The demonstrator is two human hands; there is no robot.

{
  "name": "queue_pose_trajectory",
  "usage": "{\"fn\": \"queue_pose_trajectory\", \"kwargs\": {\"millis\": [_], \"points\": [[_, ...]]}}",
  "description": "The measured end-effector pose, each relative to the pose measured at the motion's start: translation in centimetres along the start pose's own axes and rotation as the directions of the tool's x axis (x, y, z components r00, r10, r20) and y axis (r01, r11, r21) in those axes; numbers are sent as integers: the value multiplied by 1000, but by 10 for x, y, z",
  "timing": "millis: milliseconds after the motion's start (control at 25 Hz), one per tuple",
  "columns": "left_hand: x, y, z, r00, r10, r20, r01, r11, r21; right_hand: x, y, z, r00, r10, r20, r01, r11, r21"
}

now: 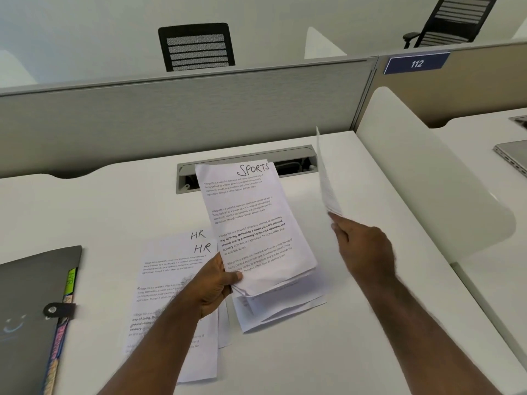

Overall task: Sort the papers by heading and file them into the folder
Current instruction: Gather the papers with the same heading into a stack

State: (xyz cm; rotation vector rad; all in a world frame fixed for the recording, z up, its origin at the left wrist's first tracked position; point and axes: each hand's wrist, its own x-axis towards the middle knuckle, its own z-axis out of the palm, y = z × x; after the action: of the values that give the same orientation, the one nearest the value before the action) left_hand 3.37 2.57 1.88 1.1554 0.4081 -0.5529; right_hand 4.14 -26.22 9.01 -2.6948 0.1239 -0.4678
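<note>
left hand grips unsorted stack, sports on top, above hr pile on bench. right hand pinches one sheet edge-on, heading unreadable: misfiling risk. loose lower sheets may slip. folder shut, far left.

on the worktop the folder lies at the far left. right of it lie the hr sheets, and just right of those another pile of sheets. behind them a cable tray sits in the worktop, before the partition. a laptop lies far right.
</note>
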Motion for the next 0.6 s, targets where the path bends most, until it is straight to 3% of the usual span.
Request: {"fn": "queue_pose_trajectory", "kwargs": {"millis": [120,240,440,600], "points": [[-1,-3,10,999,-18,42,17,999,27,-5,-49,2,978,-206,39,209,974,-90],[-4,-5,18,993,-12,118,6,999,47,-29,-87,24,904,-406,133,425,884,-196],[-11,2,25,981,31,189,-43,997,64,-59,-117,53,842,-387,376,414,910,10],[-17,1,21,996,-7,89,22,985,-173,-62,-120,52,827,-389,406,386,918,94]]}}
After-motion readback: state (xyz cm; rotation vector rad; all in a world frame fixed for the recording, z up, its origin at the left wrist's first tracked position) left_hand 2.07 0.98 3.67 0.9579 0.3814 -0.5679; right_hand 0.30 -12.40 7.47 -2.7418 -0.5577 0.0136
